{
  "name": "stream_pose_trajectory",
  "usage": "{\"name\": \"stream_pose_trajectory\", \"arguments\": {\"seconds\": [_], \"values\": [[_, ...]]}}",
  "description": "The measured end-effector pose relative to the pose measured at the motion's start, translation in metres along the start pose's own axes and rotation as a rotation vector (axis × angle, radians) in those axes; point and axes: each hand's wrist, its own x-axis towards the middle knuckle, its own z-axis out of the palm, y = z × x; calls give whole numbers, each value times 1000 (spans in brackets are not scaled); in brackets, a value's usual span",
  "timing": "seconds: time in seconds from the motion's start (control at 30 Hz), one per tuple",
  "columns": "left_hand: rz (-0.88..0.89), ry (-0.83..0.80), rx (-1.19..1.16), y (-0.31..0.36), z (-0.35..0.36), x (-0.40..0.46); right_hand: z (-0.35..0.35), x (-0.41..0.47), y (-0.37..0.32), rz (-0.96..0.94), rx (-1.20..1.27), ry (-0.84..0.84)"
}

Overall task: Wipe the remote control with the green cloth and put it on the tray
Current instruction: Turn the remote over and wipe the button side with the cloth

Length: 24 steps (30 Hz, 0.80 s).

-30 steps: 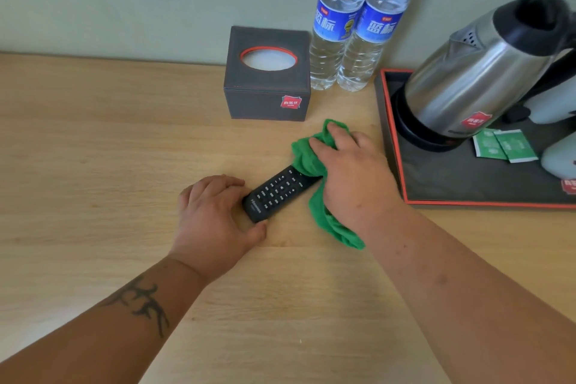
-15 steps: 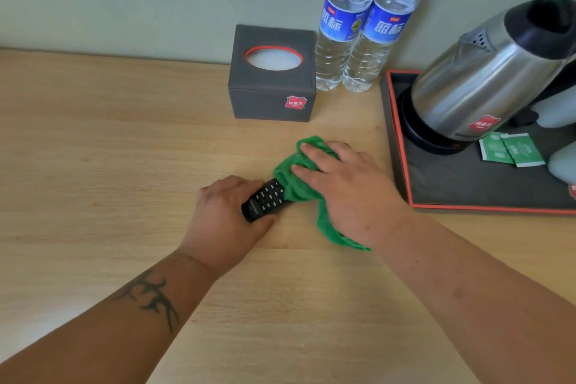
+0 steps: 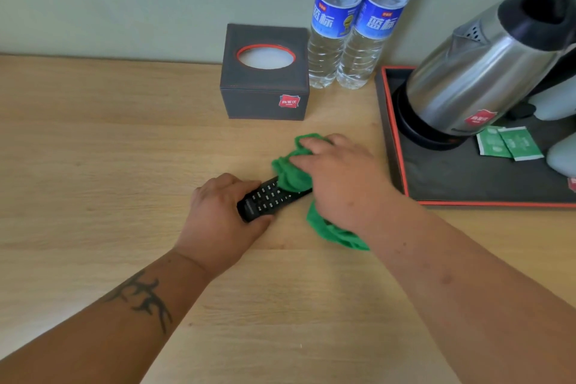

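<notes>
1. While the left hand (image 3: 224,215) pins the black remote control (image 3: 268,201) by its near end on the wooden desk (image 3: 93,181), buttons face up.
2. Right hand (image 3: 339,178) presses the bunched green cloth (image 3: 293,176) onto the remote's far end, fingers spread flat; grip probably loose.
3. Black, orange-rimmed tray (image 3: 436,193) sits just right, holding a steel kettle (image 3: 477,78).

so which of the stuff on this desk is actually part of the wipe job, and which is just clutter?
In the job:
remote control, held at its near end by the left hand
green cloth, pressed on the remote by the right hand
tray, where the remote goes next

Just lying about:
tissue box
two water bottles
kettle
green sachets
</notes>
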Motion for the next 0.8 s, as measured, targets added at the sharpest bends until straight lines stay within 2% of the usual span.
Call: {"name": "stream_pose_trajectory", "arguments": {"seconds": [0.13,0.2,0.3,0.37,0.43,0.57,0.7,0.8], "values": [[-2,-12,-23,3,-3,1,0,1,37,224,-19,-46],[-3,-16,-37,5,-4,0,-1,-3,34,267,-32,-10],[3,-41,-58,5,-7,2,2,-16,6,56,-5,75],[38,-57,-48,5,-8,4,9,-28,-16,-138,-13,11],[57,-53,-36,5,-8,4,15,-34,-22,-196,-42,-53],[32,-43,-20,3,-7,2,18,-38,6,-109,-50,-3],[6,-58,-40,2,-6,-1,20,-40,23,54,-81,-17],[6,-54,-41,3,-7,-1,14,-42,10,104,-29,79]]}}
